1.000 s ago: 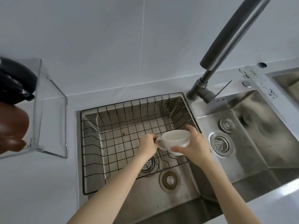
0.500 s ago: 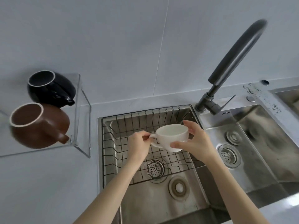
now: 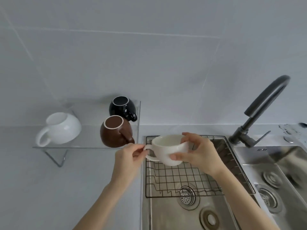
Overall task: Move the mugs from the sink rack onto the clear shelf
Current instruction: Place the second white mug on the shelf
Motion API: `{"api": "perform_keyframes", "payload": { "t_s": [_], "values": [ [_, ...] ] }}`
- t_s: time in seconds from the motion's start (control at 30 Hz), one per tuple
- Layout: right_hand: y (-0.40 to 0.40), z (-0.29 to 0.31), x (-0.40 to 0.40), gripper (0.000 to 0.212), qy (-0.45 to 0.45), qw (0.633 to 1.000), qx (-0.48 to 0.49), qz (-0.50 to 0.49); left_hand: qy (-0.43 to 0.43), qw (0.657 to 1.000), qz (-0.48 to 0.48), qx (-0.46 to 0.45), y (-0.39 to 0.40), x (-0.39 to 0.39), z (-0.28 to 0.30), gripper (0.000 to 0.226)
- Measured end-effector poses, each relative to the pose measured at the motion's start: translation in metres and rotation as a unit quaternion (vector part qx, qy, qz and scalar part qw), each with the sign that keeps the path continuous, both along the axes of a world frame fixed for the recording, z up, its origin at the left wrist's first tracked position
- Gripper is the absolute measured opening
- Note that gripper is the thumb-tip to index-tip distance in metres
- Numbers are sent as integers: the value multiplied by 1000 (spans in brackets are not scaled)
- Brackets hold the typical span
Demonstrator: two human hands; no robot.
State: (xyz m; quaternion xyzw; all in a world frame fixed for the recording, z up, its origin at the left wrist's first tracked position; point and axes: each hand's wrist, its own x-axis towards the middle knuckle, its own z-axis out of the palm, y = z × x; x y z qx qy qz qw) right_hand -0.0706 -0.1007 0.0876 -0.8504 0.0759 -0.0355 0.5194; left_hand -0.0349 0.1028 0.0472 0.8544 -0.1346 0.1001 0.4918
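Note:
A cream mug [image 3: 167,149] is held upright in the air above the left rim of the wire sink rack [image 3: 179,181]. My left hand [image 3: 128,159] pinches its handle and my right hand [image 3: 199,155] grips its body from the right. On the clear shelf [image 3: 86,141] to the left stand three upside-down mugs: a white mug [image 3: 61,128], a brown mug [image 3: 115,131] and a black mug [image 3: 122,107] behind it. The held mug hangs just right of the shelf's right end. No mug is seen in the rack.
The rack hangs in the left steel sink basin [image 3: 167,213], which has a drain [image 3: 186,195]. A dark curved faucet [image 3: 264,108] rises at the right, with a second basin [image 3: 275,176] beyond it. Grey counter [image 3: 49,188] lies under the shelf.
Both hands have lifted the cream mug out of the rack and carried it left toward the shelf. The view has swung left, bringing the shelf and the white mug into sight.

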Motion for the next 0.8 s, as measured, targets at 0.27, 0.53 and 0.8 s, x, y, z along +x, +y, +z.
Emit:
{"api": "perform_keyframes", "payload": {
  "t_s": [0.27,0.53,0.8],
  "values": [
    [53,33,-6,38,-3,995,92,46,-50,998,-29,-3,67,-10,34,18],
    [118,39,9,56,-70,993,72,56,-21,998,35,-39,124,-10,43,19],
    [183,45,41,66,-54,984,155,70,-9,997,47,-67,191,4,55,19]
  ]
}}
